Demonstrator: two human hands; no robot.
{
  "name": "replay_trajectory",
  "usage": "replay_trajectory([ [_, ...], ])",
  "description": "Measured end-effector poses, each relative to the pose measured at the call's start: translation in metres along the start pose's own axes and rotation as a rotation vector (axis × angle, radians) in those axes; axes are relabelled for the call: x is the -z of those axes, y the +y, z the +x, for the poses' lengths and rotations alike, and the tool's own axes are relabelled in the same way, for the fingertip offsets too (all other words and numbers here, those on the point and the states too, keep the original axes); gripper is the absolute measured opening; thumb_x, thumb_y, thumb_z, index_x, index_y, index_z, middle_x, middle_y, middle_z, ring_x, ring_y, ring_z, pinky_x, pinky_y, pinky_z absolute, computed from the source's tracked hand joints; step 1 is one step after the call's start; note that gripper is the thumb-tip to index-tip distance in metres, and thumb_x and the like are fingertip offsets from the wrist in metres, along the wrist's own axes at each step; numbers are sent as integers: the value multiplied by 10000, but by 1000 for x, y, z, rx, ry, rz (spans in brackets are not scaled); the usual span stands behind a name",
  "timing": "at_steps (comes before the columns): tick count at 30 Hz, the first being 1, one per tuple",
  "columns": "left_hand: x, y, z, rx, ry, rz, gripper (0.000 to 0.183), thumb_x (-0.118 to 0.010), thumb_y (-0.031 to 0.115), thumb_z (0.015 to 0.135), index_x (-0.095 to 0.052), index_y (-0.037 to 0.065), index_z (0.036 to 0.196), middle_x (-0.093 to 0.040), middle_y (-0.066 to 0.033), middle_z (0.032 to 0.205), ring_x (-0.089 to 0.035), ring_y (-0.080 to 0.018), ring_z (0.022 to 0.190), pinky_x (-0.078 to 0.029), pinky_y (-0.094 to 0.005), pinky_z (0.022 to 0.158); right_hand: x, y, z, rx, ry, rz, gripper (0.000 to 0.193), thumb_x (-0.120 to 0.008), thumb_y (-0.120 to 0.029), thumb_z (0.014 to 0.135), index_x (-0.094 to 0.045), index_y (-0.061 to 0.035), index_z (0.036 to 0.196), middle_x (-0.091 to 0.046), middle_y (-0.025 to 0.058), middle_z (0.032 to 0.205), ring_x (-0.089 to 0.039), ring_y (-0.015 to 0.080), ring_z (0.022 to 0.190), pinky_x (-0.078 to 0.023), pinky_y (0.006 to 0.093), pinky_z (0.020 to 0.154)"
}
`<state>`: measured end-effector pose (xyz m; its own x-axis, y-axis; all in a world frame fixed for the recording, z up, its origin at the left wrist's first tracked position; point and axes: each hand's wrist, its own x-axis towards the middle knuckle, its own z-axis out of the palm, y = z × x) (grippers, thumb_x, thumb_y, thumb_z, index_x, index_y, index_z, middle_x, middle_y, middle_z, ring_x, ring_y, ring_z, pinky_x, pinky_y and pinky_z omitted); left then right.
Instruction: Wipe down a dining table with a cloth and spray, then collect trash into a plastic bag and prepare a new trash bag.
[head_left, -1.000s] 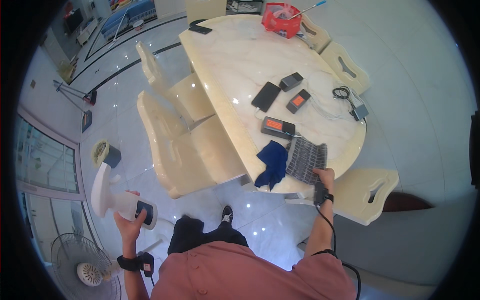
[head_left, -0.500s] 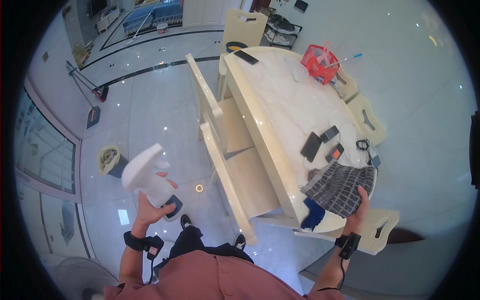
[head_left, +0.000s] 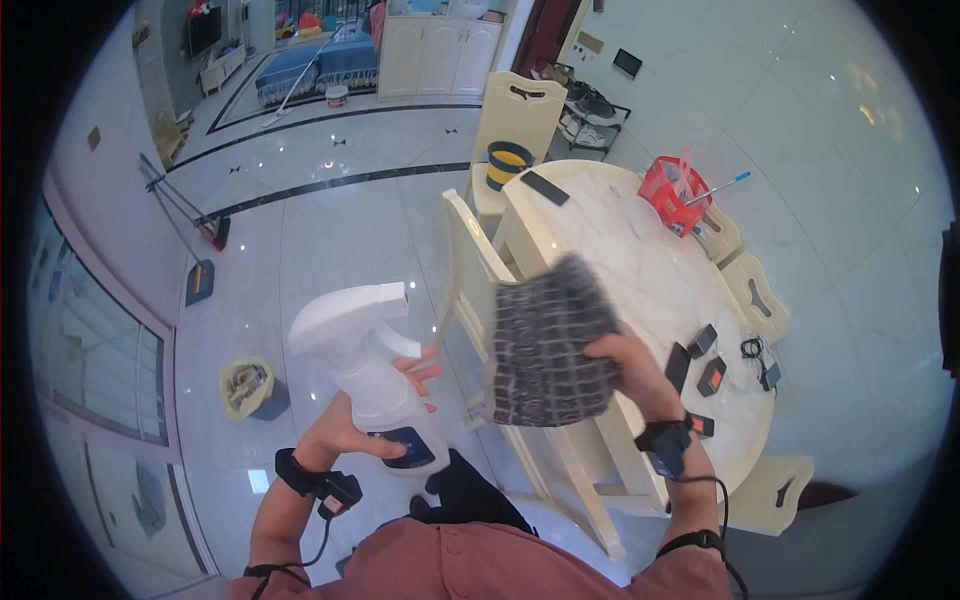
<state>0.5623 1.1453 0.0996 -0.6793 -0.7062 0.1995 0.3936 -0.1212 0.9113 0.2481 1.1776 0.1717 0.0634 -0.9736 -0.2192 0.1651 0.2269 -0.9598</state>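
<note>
A white spray bottle [head_left: 365, 340] with a dark blue label stands upright in my left hand [head_left: 345, 435]. My fingers wrap round its body below the trigger, and the nozzle points to the right. To its right, my right hand [head_left: 640, 375] grips a dark grey cloth [head_left: 553, 345] with a light grid pattern by its right edge. The cloth hangs raised in front of the chairs, slightly blurred, apart from the bottle. Beneath the right forearm lies the near part of the marble-topped table [head_left: 625, 235].
Cream chairs [head_left: 520, 110] surround the table. On it are a red basket [head_left: 675, 195], a black phone [head_left: 545, 188] and several small dark devices [head_left: 712, 377] with cables. A lined bin [head_left: 252, 390] and a dustpan [head_left: 200, 282] stand on the left floor. A yellow-and-dark bucket [head_left: 507, 165] rests on the far chair.
My right hand has lifted the grey cloth off the table and brought it left, close to the bottle. The spray bottle has moved right and turned upright. The view has shifted.
</note>
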Motion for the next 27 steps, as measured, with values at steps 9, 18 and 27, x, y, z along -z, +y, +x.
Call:
replay_trajectory([
  [9,129,23,113,-22,-46,181,684,-771,88,404,-545,20,1046,-518,-75,1082,-465,-225,1045,-391,-325,858,-102,28,225,202,-655,380,624,-508,-43,699,-308,1,1288,-475,127,1155,-514,182,984,-397,275,897],
  [18,254,39,226,-72,340,-91,715,-686,128,288,-520,-16,968,-515,-71,897,-509,-191,812,-399,-237,707,-139,1,408,-261,-598,999,369,-420,-283,858,-517,-20,1098,-614,115,936,-605,184,802,-489,286,743],
  [27,424,51,337,18,312,-14,733,-669,161,313,-513,-24,1005,-539,-90,915,-529,-201,801,-418,-247,712,-173,6,603,-5,-544,809,327,-397,-345,895,-559,-68,827,-533,-3,669,-503,98,609,-424,211,611],
])
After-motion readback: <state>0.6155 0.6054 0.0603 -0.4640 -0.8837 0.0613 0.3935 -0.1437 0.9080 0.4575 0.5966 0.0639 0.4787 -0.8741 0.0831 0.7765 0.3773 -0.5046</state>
